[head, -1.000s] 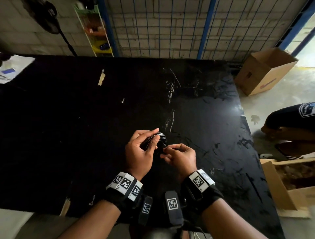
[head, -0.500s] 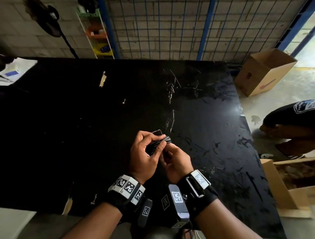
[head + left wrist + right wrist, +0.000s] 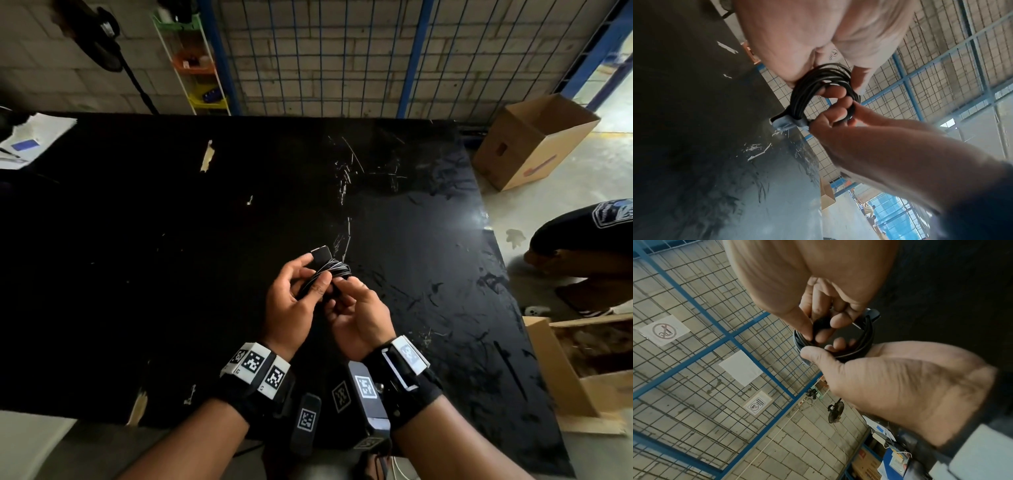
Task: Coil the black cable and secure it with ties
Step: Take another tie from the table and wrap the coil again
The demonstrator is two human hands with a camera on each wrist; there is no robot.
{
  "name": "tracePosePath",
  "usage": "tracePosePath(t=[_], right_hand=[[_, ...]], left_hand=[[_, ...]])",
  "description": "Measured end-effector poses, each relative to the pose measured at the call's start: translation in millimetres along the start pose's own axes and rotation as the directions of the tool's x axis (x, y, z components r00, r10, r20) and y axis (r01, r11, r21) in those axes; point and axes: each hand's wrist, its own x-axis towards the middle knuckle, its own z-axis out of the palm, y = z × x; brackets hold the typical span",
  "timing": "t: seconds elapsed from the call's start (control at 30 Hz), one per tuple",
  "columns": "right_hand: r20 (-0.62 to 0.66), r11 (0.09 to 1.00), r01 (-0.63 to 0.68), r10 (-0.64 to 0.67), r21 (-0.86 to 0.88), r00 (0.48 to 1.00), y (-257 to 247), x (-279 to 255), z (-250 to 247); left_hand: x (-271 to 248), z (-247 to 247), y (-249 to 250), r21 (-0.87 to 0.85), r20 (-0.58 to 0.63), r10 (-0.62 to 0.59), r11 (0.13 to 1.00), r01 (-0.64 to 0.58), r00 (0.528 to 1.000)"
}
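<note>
Above the worktop's (image 3: 171,257) near edge, the left hand (image 3: 291,308) grips the coiled black cable (image 3: 334,269) while the right hand (image 3: 359,315) pinches a tie (image 3: 819,326) at the bundle. Advisable: keep loops compressed and draw the tie snug.

A wide black scratched tabletop (image 3: 171,274) is filling the middle of the room. Behind the tabletop a pale concrete-block wall (image 3: 41,61) is standing, with a blue-framed wire mesh fence (image 3: 325,58) running in front of it. Left of the fence a white wire shelf rack with green, orange and yellow trays (image 3: 191,58) is leaning upward. Right of the tabletop an open brown cardboard box (image 3: 534,140) is sitting on the grey concrete floor (image 3: 565,192), and daylight is glaring off the tabletop's right edge
</note>
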Motion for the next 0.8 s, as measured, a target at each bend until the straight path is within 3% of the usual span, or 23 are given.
tracePosePath(t=[0.2, 0.33, 0.4, 0.47, 0.57, 0.63, 0.7, 0.8], right_hand=[[0.016, 0.976, 0.144, -0.143, -0.162, 0.990, -7, -1, -1], [0.103, 0.831, 0.302, -0.288, -0.468, 0.952, -10, -7, -5], [0.181, 0.636, 0.422, -0.410, -0.646, 0.894, -11, -6, -9], [0.324, 0.361, 0.545, -0.518, -0.757, 0.792, -10, -5, -12], [0.574, -0.055, 0.671, -0.573, -0.739, 0.585, -9, -7, -16], [0.697, -0.292, 0.673, -0.545, -0.679, 0.467, -10, -5, -18], [0.765, -0.424, 0.660, -0.516, -0.620, 0.386, -12, 0, -19], [0.817, -0.509, 0.662, -0.494, -0.550, 0.299, -19, 5, -19]], left_hand=[[5, -2, 3, 0.090, -0.020, 0.115, 0.990, -0.113, 0.993], [10, -7, 5, 0.144, -0.002, 0.162, 0.977, -0.160, 0.987], [11, -8, 4, 0.148, 0.007, 0.161, 0.976, -0.160, 0.987], [12, -9, 5, 0.154, 0.017, 0.152, 0.976, -0.153, 0.988], [11, -10, 6, 0.155, 0.054, 0.134, 0.978, -0.141, 0.989], [11, -10, 5, 0.145, 0.060, 0.113, 0.982, -0.121, 0.992], [12, -11, 5, 0.131, 0.063, 0.099, 0.986, -0.107, 0.993], [13, -13, 4, 0.139, 0.086, 0.096, 0.984, -0.108, 0.992]])
